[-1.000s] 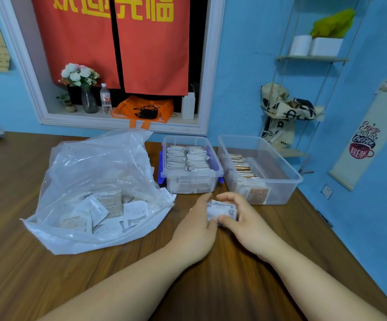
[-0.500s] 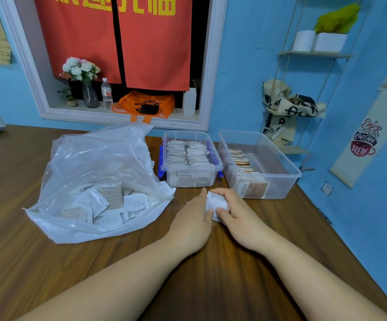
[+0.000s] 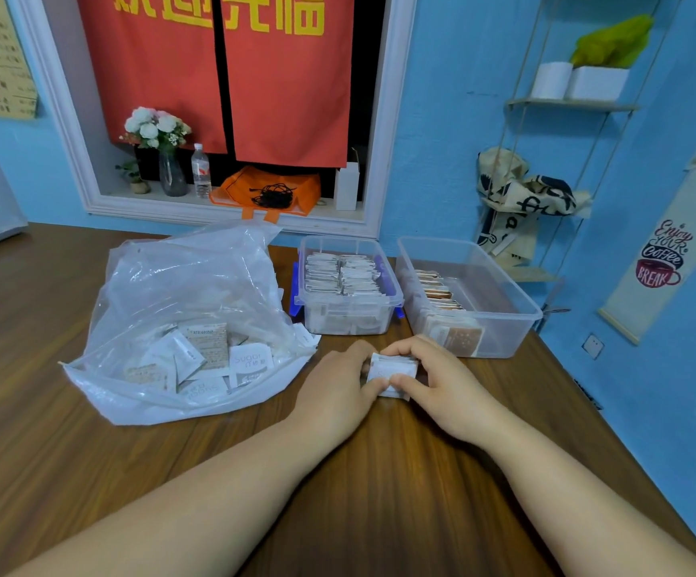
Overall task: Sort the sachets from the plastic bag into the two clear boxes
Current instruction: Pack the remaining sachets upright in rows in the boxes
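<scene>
fingers round a small sachet stack

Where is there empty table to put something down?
Bare table lies left of the plastic bag, and along the near side in front of the bag. It is crowded where the bag, the small clear box, the big clear box, and the left hand and right hand holding the stack of sachets meet: only narrow gaps.
</scene>
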Available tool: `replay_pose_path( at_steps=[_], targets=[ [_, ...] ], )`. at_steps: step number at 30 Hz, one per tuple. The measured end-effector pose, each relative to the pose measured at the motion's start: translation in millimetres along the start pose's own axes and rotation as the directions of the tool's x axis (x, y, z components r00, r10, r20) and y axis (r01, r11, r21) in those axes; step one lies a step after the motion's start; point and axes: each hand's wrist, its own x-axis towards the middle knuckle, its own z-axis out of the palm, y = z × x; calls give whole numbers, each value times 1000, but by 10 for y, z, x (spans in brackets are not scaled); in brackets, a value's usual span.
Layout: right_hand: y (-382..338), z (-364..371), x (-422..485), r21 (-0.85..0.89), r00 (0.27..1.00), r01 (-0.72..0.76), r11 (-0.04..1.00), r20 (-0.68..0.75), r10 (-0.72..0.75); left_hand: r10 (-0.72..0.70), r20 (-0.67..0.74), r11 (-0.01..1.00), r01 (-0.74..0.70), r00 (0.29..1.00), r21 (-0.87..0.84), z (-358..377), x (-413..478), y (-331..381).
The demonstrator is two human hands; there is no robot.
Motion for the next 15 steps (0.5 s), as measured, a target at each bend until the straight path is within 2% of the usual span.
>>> replay_pose_path(
  at_steps=[4, 9, 15],
  targets=[
    [-76, -106, -3, -46, 999, 24, 999, 49, -22, 20, 12, 999, -20, 1000, 33, -35, -44, 38],
    [-185, -271, 84, -177, 974, 44, 983, 224, -4, 53, 30, 996, -55, 998, 65, -81, -80, 48],
    [-246, -347, 253, -367, 929, 159, 917, 369, -14, 62, 10, 997, -62, 998, 43, -91, -45, 19]
  ],
)
